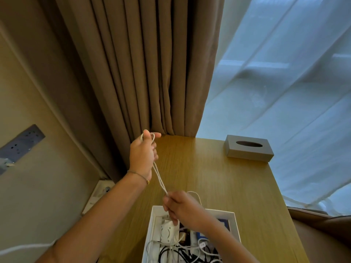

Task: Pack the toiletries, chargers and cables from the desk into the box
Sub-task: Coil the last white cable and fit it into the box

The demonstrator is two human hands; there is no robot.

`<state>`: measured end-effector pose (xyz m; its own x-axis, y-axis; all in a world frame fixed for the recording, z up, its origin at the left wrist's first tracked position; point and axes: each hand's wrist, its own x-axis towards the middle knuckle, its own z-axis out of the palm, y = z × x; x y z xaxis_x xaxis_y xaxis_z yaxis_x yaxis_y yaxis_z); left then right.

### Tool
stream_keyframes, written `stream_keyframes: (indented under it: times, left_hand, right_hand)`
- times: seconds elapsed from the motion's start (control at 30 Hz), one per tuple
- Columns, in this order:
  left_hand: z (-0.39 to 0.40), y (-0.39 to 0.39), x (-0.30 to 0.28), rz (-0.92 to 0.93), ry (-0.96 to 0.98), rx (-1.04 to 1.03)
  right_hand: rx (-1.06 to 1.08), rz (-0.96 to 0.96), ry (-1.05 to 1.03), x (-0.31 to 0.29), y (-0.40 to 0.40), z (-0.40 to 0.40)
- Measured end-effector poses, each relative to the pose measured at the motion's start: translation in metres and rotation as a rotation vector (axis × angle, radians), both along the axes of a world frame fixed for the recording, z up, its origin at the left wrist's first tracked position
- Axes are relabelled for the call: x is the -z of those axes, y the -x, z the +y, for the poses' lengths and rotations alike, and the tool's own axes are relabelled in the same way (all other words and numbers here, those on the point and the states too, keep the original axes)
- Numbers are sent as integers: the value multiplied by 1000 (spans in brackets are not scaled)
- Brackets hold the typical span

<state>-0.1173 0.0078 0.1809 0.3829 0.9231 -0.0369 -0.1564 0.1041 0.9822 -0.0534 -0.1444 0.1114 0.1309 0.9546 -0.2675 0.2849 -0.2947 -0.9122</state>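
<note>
A white braided cable (159,177) is stretched in a doubled loop between my two hands above the wooden desk (218,177). My left hand (143,154) is raised near the curtain and holds the loop's upper end around its thumb and fingers. Lower down, my right hand (182,207) pinches the loop's bottom end over the white box (232,215). The box stands at the desk's near edge and holds a white charger (168,231), black and white cables and a few small items.
A grey tissue box (248,148) sits at the desk's far right corner. Brown curtains (142,63) hang behind the desk, sheer white ones to the right. Wall sockets (22,143) are on the left wall, and another white cable (24,247) trails at lower left.
</note>
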Motion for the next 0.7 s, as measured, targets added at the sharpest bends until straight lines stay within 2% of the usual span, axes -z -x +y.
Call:
stream_keyframes:
  times: [0.13,0.2,0.3,0.43,0.5,0.57,0.7]
  left_hand:
    - [3,2,21,383,-488,-32]
    - [1,6,33,494,-640,90]
    - [-3,14,42,571,-781,368]
    - [-14,27,47,653,-810,832]
    - [-22,32,50,757,-809,974]
    - [-30,34,49,752,-765,998]
    - [-38,37,38,424,-609,892]
  right_hand:
    - [-8,-191,-18,-15,-4,-9]
    - [-30,-291,-50,-27,-11,-12]
    - [-36,-327,-55,-40,-29,-17]
    - [63,-287,-69,-54,-58,-17]
    - [100,-217,-85,-59,-70,-15]
    - [109,-151,-94,-60,-77,-14]
    - [153,27,-153,-58,-82,-13]
